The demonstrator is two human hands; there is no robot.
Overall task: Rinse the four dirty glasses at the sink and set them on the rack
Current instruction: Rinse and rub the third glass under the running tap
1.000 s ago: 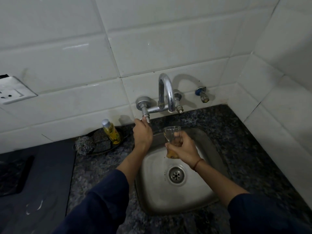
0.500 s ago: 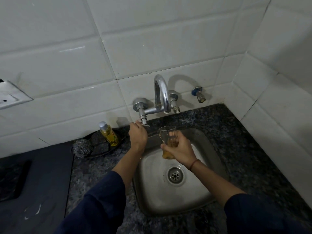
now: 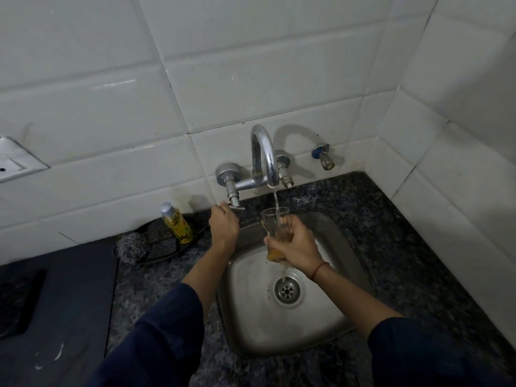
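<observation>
My right hand [image 3: 296, 244] grips a clear glass [image 3: 275, 222] with orange residue at its bottom, upright over the steel sink [image 3: 251, 325]. A thin stream of water falls from the curved chrome tap [image 3: 264, 152] into the glass's mouth. My left hand [image 3: 223, 226] holds the tap's left lever handle [image 3: 236, 208] at the wall. No rack and no other glasses are in view.
A yellow soap bottle [image 3: 176, 223] stands in a dark dish with steel wool [image 3: 131, 245] and scrub pads, left of the sink. A small blue-capped valve [image 3: 324, 156] juts from the wall on the right. Dark speckled counter [image 3: 391, 233] surrounds the sink; a black surface lies at left.
Water now runs from the spout into the glass; before, none flowed. My left hand has turned the lever. The glass has stayed under the spout.
</observation>
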